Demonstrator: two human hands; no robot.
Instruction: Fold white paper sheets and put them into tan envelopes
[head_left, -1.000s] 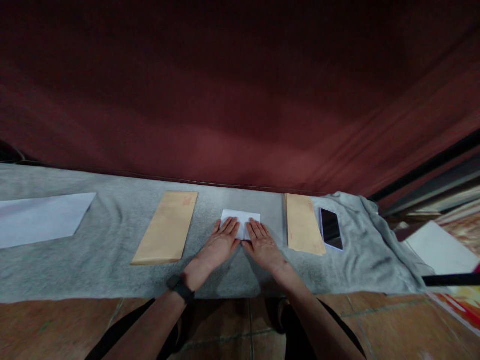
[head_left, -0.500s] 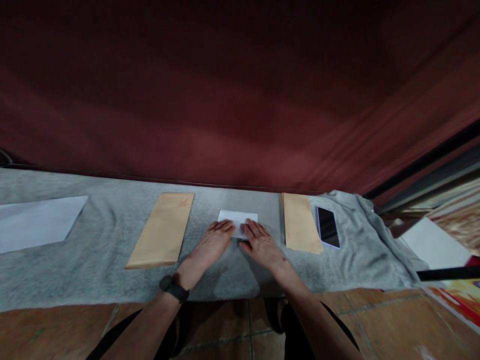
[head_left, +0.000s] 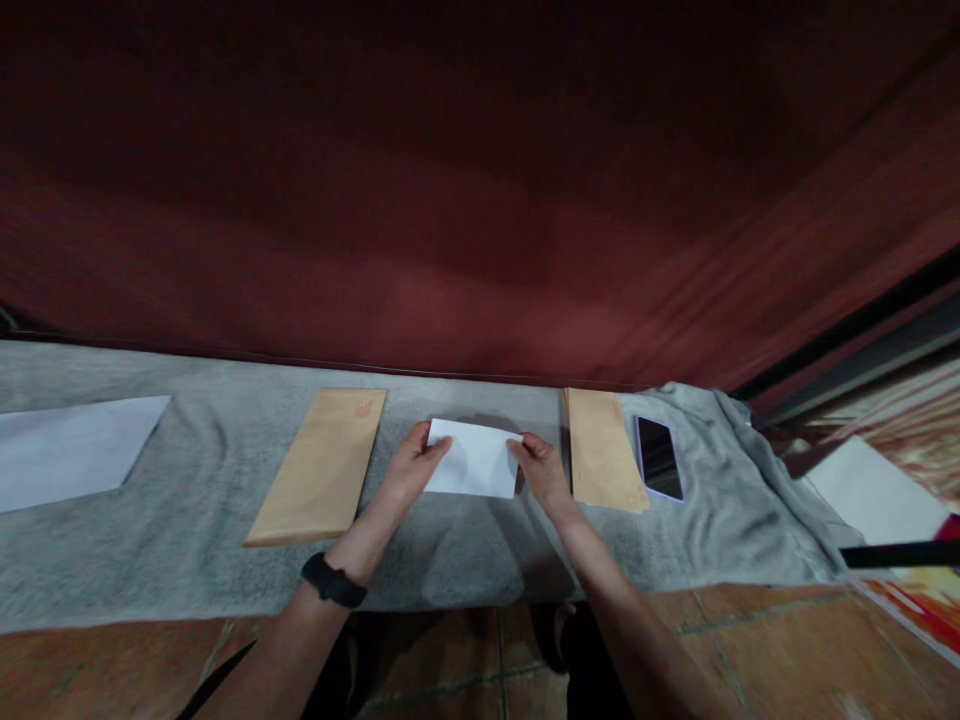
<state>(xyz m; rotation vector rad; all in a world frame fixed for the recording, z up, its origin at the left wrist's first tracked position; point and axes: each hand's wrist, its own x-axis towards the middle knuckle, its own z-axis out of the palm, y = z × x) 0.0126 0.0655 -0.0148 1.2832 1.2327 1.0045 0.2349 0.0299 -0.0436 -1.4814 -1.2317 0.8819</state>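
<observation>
Left hand [head_left: 415, 465] and right hand [head_left: 538, 470] each pinch one end of the white paper [head_left: 478, 460], thumbs on top. The paper spans the gap between them, over the grey cloth [head_left: 202, 560]. It is rectangular, nearly flat. A brown envelope [head_left: 319, 470] lies to the left.

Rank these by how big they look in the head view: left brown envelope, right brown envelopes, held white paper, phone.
1. Left brown envelope
2. Right brown envelopes and held white paper: too close to rank, since the paper is partly covered
3. Phone
</observation>
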